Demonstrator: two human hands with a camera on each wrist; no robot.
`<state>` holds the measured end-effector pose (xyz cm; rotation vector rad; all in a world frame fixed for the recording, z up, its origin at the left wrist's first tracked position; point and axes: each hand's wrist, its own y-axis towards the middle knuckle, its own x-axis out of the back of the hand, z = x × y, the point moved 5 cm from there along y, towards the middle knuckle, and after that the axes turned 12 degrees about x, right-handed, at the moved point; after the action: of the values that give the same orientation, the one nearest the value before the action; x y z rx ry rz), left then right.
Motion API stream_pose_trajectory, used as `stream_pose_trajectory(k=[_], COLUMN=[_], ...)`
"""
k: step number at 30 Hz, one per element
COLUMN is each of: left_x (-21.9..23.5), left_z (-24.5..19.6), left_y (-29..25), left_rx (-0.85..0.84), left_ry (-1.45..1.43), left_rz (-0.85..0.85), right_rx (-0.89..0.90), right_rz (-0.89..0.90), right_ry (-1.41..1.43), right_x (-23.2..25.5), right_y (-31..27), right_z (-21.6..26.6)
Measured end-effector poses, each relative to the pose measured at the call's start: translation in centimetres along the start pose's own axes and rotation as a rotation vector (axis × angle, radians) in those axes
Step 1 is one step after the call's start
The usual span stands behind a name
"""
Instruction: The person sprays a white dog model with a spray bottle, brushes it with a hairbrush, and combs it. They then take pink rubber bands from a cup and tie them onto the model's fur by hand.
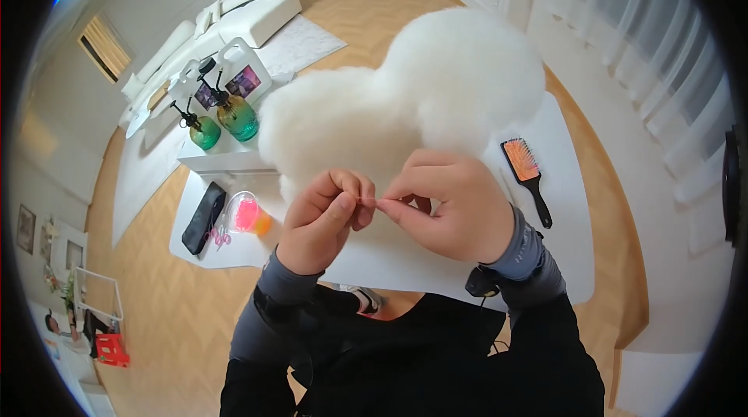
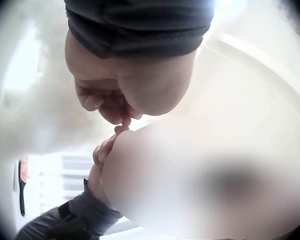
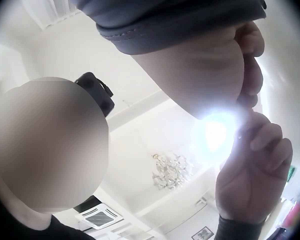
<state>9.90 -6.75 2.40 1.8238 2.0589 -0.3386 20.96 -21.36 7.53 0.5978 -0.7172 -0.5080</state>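
Note:
Both hands meet fingertip to fingertip over the near part of the white table [image 1: 405,261]. My left hand [image 1: 321,218] pinches one side of a tiny, thin pinkish strand [image 1: 368,199], and my right hand [image 1: 460,203] pinches its other side. Fingers hide most of the strand, and I cannot tell its exact kind. Just beyond the hands rises a large, fluffy white mass [image 1: 467,66] with rounded lobes. In the left wrist view, the left hand [image 2: 135,82] hangs above, its fingertips right at those of the right hand [image 2: 104,150].
A paddle brush [image 1: 530,179] lies at the right. To the left are a black pouch [image 1: 204,218], pink-handled scissors [image 1: 221,237] and a clear tub [image 1: 246,216] with pink and orange contents. Green spray bottles [image 1: 238,117] and white jugs [image 1: 245,74] stand behind on a raised white stand [image 1: 230,160].

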Motion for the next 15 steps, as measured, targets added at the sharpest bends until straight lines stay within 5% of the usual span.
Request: stream_pose_trajectory(k=[3, 4, 6, 7, 9, 10, 12, 15], left_x=[-1.2, -1.6, -1.9, -2.2, -2.7, -2.5, -3.5, -3.0], left_z=[0.4, 0.4, 0.7, 0.7, 0.3, 0.0, -1.0, -0.3], left_y=[0.7, 0.8, 1.3, 1.5, 2.0, 2.4, 2.7, 2.9], left_rx=[0.045, 0.049, 0.089, 0.090, 0.030, 0.030, -0.236, -0.151], left_ry=[-0.173, -0.177, 0.147, 0.144, 0.328, 0.327, 0.892, 0.880], left_rz=[0.184, 0.189, 0.022, 0.030, 0.075, 0.083, 0.175, 0.022], right_rx=[0.098, 0.092, -0.009, -0.011, -0.197, -0.198, -0.072, -0.095], right_rz=[0.016, 0.015, -0.057, -0.061, 0.233, 0.227, 0.309, 0.315], right_ry=[0.228, 0.224, 0.786, 0.779, 0.878, 0.873, 0.346, 0.400], right_x=[1.8, 1.8, 1.7, 2.3, 2.3, 2.8, 3.7, 4.3], right_y=[-0.3, -0.6, -1.3, -1.6, -2.4, -2.5, -2.7, -3.2], right_z=[0.5, 0.1, -1.1, -1.3, -1.9, -2.1, -2.6, -2.6])
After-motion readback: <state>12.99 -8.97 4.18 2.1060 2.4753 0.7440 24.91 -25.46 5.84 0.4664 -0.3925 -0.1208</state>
